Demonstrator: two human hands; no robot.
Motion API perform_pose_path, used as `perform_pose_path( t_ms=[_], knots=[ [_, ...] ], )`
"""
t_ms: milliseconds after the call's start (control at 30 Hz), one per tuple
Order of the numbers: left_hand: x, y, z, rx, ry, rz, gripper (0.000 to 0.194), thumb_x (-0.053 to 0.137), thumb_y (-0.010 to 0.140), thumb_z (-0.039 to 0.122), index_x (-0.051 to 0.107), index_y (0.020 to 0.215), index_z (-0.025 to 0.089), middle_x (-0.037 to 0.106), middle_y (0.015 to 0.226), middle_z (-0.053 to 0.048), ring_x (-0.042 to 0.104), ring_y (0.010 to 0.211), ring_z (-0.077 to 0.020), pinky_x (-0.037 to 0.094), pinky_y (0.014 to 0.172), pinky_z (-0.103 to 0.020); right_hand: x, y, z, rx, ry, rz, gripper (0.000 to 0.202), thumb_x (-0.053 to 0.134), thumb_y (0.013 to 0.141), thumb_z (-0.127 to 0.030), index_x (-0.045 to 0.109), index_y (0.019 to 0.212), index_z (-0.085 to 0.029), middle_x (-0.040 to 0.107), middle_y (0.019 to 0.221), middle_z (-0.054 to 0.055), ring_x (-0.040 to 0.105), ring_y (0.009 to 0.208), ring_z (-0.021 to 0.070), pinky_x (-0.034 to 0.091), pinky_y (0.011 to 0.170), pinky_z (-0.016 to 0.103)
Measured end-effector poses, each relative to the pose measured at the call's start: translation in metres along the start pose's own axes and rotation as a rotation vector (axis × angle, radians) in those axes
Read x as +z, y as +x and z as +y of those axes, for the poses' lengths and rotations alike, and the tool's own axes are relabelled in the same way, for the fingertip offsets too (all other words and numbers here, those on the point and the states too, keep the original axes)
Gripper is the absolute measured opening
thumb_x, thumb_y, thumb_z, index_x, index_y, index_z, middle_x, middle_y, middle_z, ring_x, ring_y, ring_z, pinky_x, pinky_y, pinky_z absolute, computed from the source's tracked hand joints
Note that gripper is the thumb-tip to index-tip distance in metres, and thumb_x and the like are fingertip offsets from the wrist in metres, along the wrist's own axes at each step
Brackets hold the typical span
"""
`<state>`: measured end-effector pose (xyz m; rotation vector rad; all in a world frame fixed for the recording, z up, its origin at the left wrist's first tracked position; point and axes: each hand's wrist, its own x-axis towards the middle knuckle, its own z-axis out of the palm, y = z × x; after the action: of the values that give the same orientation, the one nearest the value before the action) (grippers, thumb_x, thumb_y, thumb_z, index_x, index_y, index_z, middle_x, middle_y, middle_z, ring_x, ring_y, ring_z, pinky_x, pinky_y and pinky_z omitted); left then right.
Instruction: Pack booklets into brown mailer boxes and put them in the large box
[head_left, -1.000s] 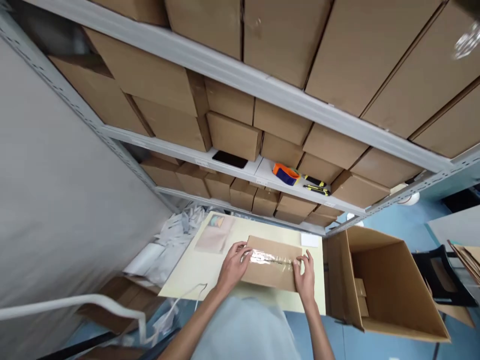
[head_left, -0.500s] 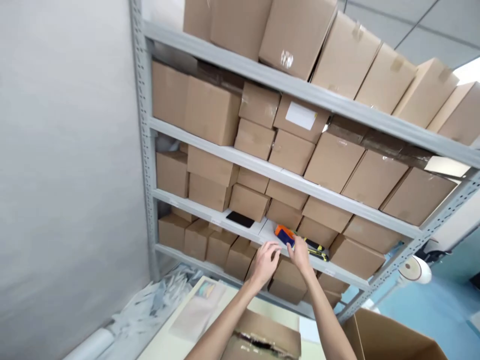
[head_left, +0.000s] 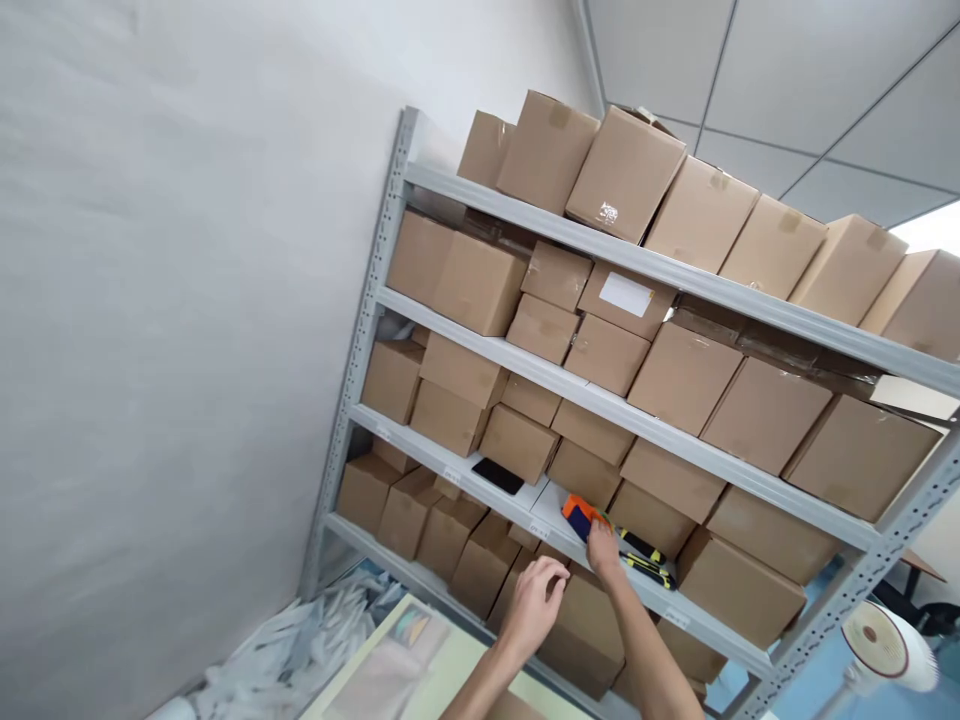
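My right hand [head_left: 602, 548] reaches to the shelf and closes on the near end of an orange and dark blue tool [head_left: 577, 515], whose exact kind I cannot make out. Beside it on the shelf lie black and yellow utility knives [head_left: 649, 571], just right of my fingers. My left hand [head_left: 534, 600] hovers lower, in front of the shelf edge. Its fingers are loosely curled, with a gap to the thumb and nothing visible between them.
A grey metal rack [head_left: 600, 400] carries rows of cardboard boxes [head_left: 686, 375]. A flat black object [head_left: 498, 475] lies on the same shelf as the tools. Below stands a pale green tabletop [head_left: 457, 665]; crumpled white plastic [head_left: 300, 640] lies left, and a white fan [head_left: 877, 640] stands right.
The view has tilted up, showing more ceiling and less table. My right hand has moved onto the orange and blue tool; my left hand is now a little lower, away from the shelf.
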<state>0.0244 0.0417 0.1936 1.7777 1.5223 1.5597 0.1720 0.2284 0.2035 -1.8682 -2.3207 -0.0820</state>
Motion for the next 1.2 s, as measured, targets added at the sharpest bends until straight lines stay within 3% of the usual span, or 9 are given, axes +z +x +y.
perform_pose_path(
  t_ms=[200, 333, 400, 500, 633, 733, 933, 1033, 1200],
  knots=[
    [-0.007, -0.018, 0.013, -0.024, -0.025, -0.019, 0.023, 0.055, 0.097, 0.024, 0.078, 0.098, 0.025, 0.079, 0.108, -0.007, 0.074, 0.108, -0.0278, 0.058, 0.1, -0.046, -0.015, -0.001, 0.005, 0.012, 0.069, -0.108, 0.061, 0.06, 0.089, -0.006, 0.059, 0.15, -0.005, 0.079, 0.128, 0.026, 0.074, 0.128, 0.0343, 0.05, 0.111, 0.041],
    [-0.024, -0.032, 0.013, -0.053, -0.08, 0.037, 0.022, 0.056, 0.099, 0.027, 0.078, 0.1, 0.025, 0.08, 0.109, -0.007, 0.075, 0.108, -0.0269, 0.06, 0.101, -0.045, -0.016, -0.028, 0.008, -0.013, 0.191, -0.064, 0.047, 0.054, 0.101, -0.023, 0.059, 0.146, -0.01, 0.078, 0.13, 0.023, 0.076, 0.12, 0.0328, 0.054, 0.104, 0.04],
    [-0.033, -0.042, 0.014, -0.08, -0.105, 0.093, 0.022, 0.056, 0.101, 0.029, 0.077, 0.103, 0.024, 0.08, 0.109, -0.007, 0.076, 0.107, -0.0258, 0.061, 0.1, -0.043, -0.013, -0.06, 0.006, -0.04, 0.496, 0.031, 0.044, 0.054, 0.103, -0.038, 0.064, 0.136, -0.01, 0.08, 0.124, 0.022, 0.077, 0.114, 0.0337, 0.057, 0.101, 0.042],
    [-0.042, -0.059, 0.026, -0.124, -0.153, 0.143, 0.021, 0.058, 0.103, 0.032, 0.076, 0.109, 0.023, 0.079, 0.108, -0.007, 0.078, 0.103, -0.0233, 0.063, 0.096, -0.04, -0.014, -0.131, -0.004, -0.061, 1.123, 0.104, 0.055, 0.069, 0.093, -0.063, 0.069, 0.116, -0.013, 0.081, 0.115, 0.02, 0.077, 0.109, 0.0346, 0.06, 0.1, 0.045],
    [-0.045, -0.084, 0.055, -0.12, -0.211, 0.08, 0.017, 0.065, 0.103, 0.031, 0.073, 0.114, 0.023, 0.077, 0.111, -0.007, 0.076, 0.104, -0.0212, 0.062, 0.096, -0.036, -0.038, -0.23, -0.032, 0.02, 1.416, 0.007, 0.051, 0.077, 0.093, -0.06, 0.071, 0.121, -0.018, 0.08, 0.125, 0.015, 0.076, 0.114, 0.0293, 0.058, 0.107, 0.044],
    [-0.049, -0.101, 0.074, -0.141, -0.235, 0.083, 0.01, 0.069, 0.102, 0.028, 0.071, 0.11, 0.023, 0.075, 0.107, -0.005, 0.074, 0.101, -0.0204, 0.061, 0.094, -0.035, -0.06, -0.274, -0.048, 0.05, 1.456, -0.013, 0.045, 0.077, 0.096, -0.055, 0.07, 0.123, -0.02, 0.08, 0.125, 0.011, 0.075, 0.115, 0.0262, 0.057, 0.108, 0.042],
    [-0.073, -0.125, 0.098, -0.105, -0.273, -0.046, 0.01, 0.068, 0.105, 0.03, 0.071, 0.112, 0.023, 0.077, 0.113, -0.007, 0.074, 0.108, -0.0224, 0.06, 0.097, -0.037, -0.09, -0.315, -0.043, 0.02, 1.381, -0.062, 0.038, 0.078, 0.098, -0.053, 0.074, 0.121, -0.022, 0.081, 0.115, 0.008, 0.076, 0.108, 0.0248, 0.061, 0.1, 0.038],
    [-0.078, -0.131, 0.098, -0.066, -0.258, -0.137, 0.009, 0.068, 0.106, 0.029, 0.071, 0.111, 0.023, 0.078, 0.115, -0.008, 0.073, 0.114, -0.0242, 0.059, 0.102, -0.039, -0.094, -0.325, -0.043, 0.021, 1.34, -0.083, 0.041, 0.075, 0.1, -0.056, 0.075, 0.123, -0.022, 0.082, 0.121, 0.01, 0.077, 0.114, 0.0266, 0.061, 0.104, 0.04],
    [-0.083, -0.142, 0.092, -0.1, -0.218, -0.185, 0.007, 0.072, 0.102, 0.029, 0.073, 0.105, 0.023, 0.079, 0.107, -0.007, 0.072, 0.107, -0.0243, 0.059, 0.097, -0.039, -0.084, -0.333, -0.047, 0.062, 1.276, -0.104, 0.046, 0.072, 0.101, -0.061, 0.074, 0.125, -0.02, 0.083, 0.119, 0.011, 0.079, 0.109, 0.027, 0.063, 0.098, 0.039]
  ],
)
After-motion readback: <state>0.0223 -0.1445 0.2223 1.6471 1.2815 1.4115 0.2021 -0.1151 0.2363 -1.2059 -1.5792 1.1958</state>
